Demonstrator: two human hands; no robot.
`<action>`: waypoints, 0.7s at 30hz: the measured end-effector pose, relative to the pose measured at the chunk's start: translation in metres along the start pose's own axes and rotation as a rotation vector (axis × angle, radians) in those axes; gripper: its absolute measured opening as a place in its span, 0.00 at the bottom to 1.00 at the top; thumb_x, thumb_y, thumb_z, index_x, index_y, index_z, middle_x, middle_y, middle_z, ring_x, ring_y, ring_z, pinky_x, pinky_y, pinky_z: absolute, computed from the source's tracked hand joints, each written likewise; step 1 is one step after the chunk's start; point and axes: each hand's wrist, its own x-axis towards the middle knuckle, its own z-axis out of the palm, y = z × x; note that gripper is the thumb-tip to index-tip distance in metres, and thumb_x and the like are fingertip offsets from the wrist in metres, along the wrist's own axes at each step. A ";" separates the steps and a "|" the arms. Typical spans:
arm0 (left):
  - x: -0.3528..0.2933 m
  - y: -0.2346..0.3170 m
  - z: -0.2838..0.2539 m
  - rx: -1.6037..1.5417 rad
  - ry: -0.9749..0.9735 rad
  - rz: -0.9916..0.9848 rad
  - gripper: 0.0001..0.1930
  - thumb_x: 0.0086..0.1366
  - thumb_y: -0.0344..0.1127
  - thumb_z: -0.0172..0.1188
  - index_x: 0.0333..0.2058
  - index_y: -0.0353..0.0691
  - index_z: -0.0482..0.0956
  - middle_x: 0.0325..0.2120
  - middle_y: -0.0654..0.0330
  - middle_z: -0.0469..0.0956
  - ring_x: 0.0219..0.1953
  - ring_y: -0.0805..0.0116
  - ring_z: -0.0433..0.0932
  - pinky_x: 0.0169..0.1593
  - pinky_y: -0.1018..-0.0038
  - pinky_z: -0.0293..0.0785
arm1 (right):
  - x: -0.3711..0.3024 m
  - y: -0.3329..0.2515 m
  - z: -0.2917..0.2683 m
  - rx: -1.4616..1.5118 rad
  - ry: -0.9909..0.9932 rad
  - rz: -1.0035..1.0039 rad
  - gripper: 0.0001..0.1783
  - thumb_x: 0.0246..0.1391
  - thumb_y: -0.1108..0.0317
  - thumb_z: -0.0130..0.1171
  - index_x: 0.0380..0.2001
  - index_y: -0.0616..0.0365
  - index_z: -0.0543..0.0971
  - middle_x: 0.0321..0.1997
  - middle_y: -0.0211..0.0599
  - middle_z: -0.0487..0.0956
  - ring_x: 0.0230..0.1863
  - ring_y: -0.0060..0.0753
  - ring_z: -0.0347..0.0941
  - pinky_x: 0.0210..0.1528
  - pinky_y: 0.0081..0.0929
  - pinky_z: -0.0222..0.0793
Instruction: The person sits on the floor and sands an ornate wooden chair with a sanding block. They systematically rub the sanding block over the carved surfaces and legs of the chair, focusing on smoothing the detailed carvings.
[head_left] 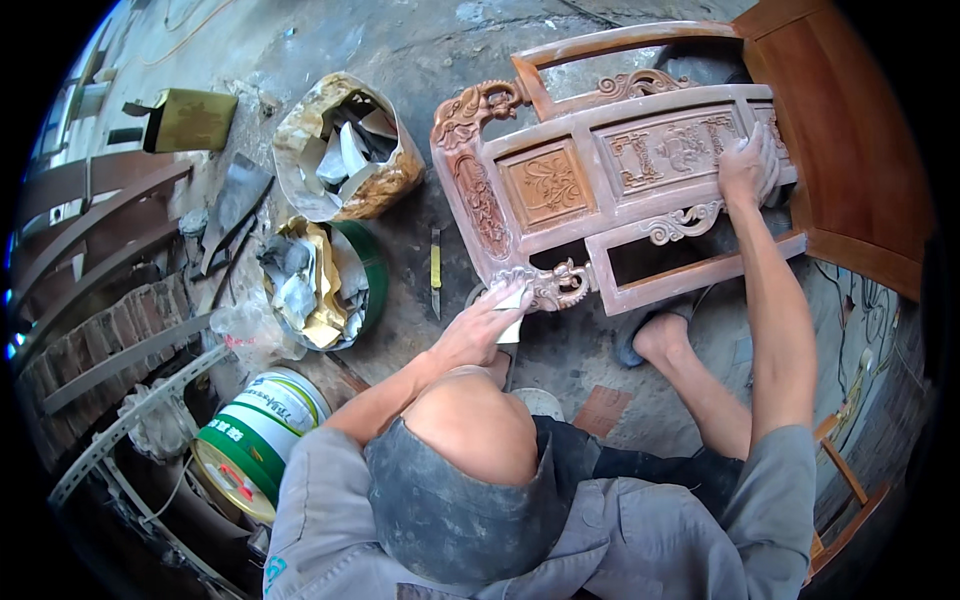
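A carved wooden chair back point(610, 180), coated with pale dust, lies tilted in front of me. Its middle rail has a carved panel point(670, 152) and an orange-brown floral square point(550, 187). My left hand point(470, 328) is closed on a folded piece of pale sandpaper point(511, 328), pressed to the near left corner by the scrolled carving point(560, 287). At the other end, my right hand point(750, 170) rests on the rail beside the carved panel, fingers stretched out over the wood. Part of those fingertips is hard to make out.
A smooth brown wooden panel point(860, 140) adjoins the right end. Left of the chair back lie a yellow utility knife point(435, 272), a stained white bucket point(400, 165) and a green bucket point(372, 270) of scraps. A white-green paint pail point(250, 440) and curved wooden pieces point(100, 215) stand farther left.
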 end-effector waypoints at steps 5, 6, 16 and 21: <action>-0.024 -0.010 0.018 -0.724 0.553 -0.395 0.32 0.66 0.15 0.49 0.70 0.29 0.65 0.64 0.39 0.74 0.71 0.42 0.69 0.74 0.53 0.62 | 0.001 0.000 0.003 0.037 -0.033 -0.019 0.31 0.67 0.58 0.49 0.71 0.56 0.69 0.74 0.49 0.71 0.77 0.50 0.61 0.78 0.50 0.50; -0.016 -0.017 -0.002 -0.199 0.388 -0.202 0.32 0.64 0.17 0.52 0.69 0.30 0.67 0.63 0.42 0.75 0.71 0.40 0.68 0.75 0.49 0.60 | 0.003 0.002 0.004 0.021 -0.027 -0.013 0.30 0.68 0.57 0.48 0.70 0.55 0.70 0.74 0.46 0.71 0.78 0.47 0.61 0.78 0.52 0.49; 0.018 -0.032 -0.027 0.357 0.187 -0.085 0.40 0.54 0.22 0.61 0.69 0.45 0.73 0.42 0.53 0.87 0.74 0.46 0.63 0.78 0.42 0.48 | 0.004 0.007 0.013 0.114 -0.023 0.006 0.31 0.68 0.55 0.47 0.72 0.52 0.69 0.75 0.43 0.70 0.78 0.47 0.60 0.79 0.52 0.47; 0.013 -0.040 -0.054 0.404 0.177 -0.054 0.30 0.59 0.32 0.67 0.63 0.44 0.80 0.39 0.58 0.89 0.67 0.50 0.72 0.77 0.45 0.54 | 0.002 -0.002 0.004 0.030 -0.034 0.019 0.31 0.68 0.55 0.48 0.71 0.53 0.70 0.75 0.43 0.71 0.78 0.47 0.61 0.78 0.52 0.49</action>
